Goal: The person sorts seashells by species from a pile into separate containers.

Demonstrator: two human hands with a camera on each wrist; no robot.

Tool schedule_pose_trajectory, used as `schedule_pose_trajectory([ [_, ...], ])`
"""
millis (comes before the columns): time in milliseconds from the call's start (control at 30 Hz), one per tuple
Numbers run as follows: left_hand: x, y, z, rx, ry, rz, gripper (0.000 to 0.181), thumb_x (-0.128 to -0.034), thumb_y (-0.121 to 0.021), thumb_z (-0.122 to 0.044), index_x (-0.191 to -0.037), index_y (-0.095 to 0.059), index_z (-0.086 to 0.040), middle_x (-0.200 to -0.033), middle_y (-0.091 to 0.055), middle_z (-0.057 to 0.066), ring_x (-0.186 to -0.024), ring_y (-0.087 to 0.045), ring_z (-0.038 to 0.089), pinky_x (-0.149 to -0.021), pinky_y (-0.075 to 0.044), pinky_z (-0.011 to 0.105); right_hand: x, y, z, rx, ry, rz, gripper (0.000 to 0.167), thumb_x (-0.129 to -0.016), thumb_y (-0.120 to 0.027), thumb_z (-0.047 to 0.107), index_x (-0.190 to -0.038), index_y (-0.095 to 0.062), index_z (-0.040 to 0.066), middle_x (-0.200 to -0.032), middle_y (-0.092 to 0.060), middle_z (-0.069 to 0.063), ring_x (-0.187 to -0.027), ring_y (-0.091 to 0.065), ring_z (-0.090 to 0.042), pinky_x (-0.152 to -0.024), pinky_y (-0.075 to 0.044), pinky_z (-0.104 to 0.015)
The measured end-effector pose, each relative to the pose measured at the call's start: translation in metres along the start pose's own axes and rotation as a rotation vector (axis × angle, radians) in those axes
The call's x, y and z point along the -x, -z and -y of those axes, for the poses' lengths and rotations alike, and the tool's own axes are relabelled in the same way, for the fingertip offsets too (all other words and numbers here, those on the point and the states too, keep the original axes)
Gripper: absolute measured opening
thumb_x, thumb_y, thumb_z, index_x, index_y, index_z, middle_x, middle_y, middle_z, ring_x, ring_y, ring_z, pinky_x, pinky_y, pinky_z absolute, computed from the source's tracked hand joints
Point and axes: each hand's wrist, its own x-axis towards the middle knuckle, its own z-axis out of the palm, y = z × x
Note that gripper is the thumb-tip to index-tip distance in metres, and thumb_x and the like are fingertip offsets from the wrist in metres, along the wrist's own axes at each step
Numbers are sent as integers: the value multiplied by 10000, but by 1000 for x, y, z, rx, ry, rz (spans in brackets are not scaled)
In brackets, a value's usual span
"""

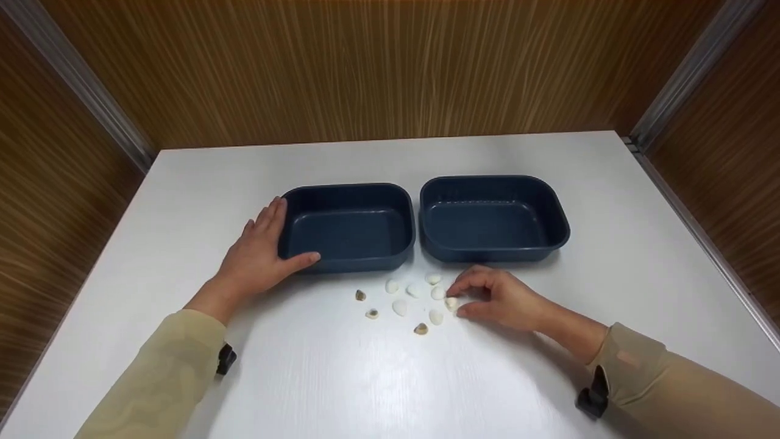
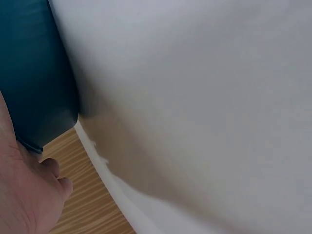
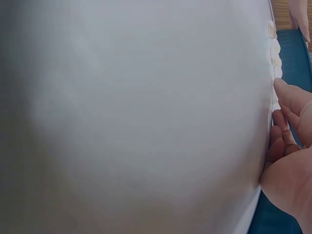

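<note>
My left hand [image 1: 256, 250] rests on the left dark blue bin [image 1: 347, 265], its straight fingers along the left side and the thumb over the front rim. In the left wrist view, part of this hand [image 2: 29, 195] shows against the bin's outer wall [image 2: 39, 78]. Just below the right dark blue bin [image 1: 496, 253], my right hand [image 1: 499, 299] pinches a small whitish seashell [image 1: 451, 303] between thumb and forefinger, low at the tabletop. Several white seashells [image 1: 399, 307] and some brownish ones [image 1: 421, 328] lie scattered to its left.
Both bins stand side by side on the white table [image 1: 378, 378] with a narrow gap between them. A wood-grain panel [image 1: 390, 73] rises behind the table, with more panels at both sides. A black strap device [image 1: 592, 396] sits at the right wrist.
</note>
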Motion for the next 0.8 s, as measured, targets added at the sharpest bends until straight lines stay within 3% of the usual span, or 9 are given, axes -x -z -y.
schedule_pose_trajectory([
  [367,0,2,-1,-17,8,17,1225,-920,-542,-838,-1709,18,-87,-1785,2,125,-1634,-61,341,-1305,-67,545,0,-1,3,19,-17,-2,270,-897,-874,113,-1158,-808,93,-1138,-718,-41,-1118,-634,-265,-968,-483,-218],
  [800,1,3,-2,-10,2,19,1206,-933,-556,-811,-1708,19,-87,-1784,8,123,-1630,-56,374,-1301,-61,562,0,-5,1,21,-44,-13,199,-879,-873,69,-1046,-769,101,-1083,-702,-26,-1070,-616,-245,-969,-466,-224],
])
